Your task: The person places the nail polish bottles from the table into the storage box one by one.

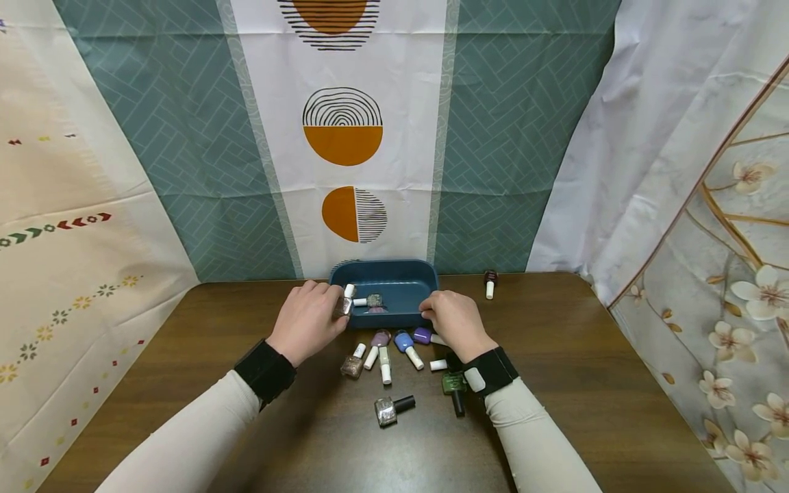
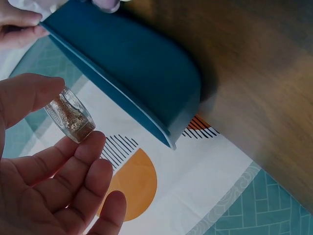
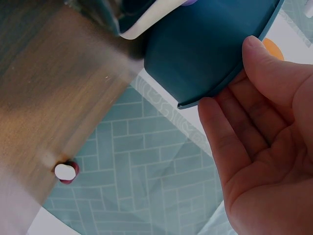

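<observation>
My left hand (image 1: 308,318) pinches a glittery nail polish bottle (image 2: 73,115) between thumb and fingertips, at the left side of a dark blue plastic bin (image 1: 394,320). Its white cap (image 1: 349,290) points up and away in the head view. With thumb and fingers my right hand (image 1: 455,320) grips the bin's rim at the front right corner. Inside the bin lies a glitter polish bottle (image 1: 374,300) with a white cap, and a pinkish one (image 1: 376,310) shows partly behind the front wall.
Several polish bottles lie before the bin, among them a blue one (image 1: 404,341), a purple one (image 1: 422,335) and a brown glitter one (image 1: 353,367). Nearer are a silver glitter bottle (image 1: 385,412) and a green one (image 1: 453,383). A dark red bottle (image 1: 490,276) lies at the back right edge.
</observation>
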### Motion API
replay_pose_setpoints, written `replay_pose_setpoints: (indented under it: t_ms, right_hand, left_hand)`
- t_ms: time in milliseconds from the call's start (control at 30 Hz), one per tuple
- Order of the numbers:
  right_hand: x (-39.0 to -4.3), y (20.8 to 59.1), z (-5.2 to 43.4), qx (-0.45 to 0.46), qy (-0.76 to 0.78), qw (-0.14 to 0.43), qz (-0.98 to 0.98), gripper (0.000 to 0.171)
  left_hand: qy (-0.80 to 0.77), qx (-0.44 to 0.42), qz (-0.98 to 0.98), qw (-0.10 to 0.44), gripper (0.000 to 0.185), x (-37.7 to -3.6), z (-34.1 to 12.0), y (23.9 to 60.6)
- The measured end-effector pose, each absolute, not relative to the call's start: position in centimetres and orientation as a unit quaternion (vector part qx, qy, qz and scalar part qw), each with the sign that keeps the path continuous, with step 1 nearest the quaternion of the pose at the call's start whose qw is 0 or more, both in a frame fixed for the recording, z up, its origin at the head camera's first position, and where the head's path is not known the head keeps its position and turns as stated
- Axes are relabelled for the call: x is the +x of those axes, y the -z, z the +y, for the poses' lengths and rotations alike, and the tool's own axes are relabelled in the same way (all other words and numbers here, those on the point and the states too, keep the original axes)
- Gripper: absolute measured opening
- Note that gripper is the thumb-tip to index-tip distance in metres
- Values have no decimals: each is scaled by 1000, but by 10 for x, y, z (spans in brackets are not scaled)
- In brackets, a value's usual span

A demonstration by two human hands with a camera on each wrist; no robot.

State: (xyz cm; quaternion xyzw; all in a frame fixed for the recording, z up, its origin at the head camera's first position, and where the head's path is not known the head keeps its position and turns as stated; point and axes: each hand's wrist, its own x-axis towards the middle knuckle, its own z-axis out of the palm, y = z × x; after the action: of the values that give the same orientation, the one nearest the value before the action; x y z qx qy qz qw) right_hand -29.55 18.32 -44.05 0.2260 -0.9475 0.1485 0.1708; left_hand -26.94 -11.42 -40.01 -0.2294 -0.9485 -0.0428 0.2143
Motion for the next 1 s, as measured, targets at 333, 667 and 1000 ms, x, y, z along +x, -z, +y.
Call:
replay_pose_setpoints:
  t_ms: [333, 667, 1000]
  right_hand:
    - [-295, 439, 182, 225, -150, 172, -947, 5]
    - [-294, 440, 183, 220, -145, 171, -949, 5]
    - [-294, 440, 183, 220, -146, 173, -949, 4]
  left_hand:
    - [45, -218, -952, 209, 30, -286, -111, 398]
    - [51, -188, -968, 159, 26, -301, -104, 393]
    - [56, -157, -981, 100, 28, -321, -101, 397]
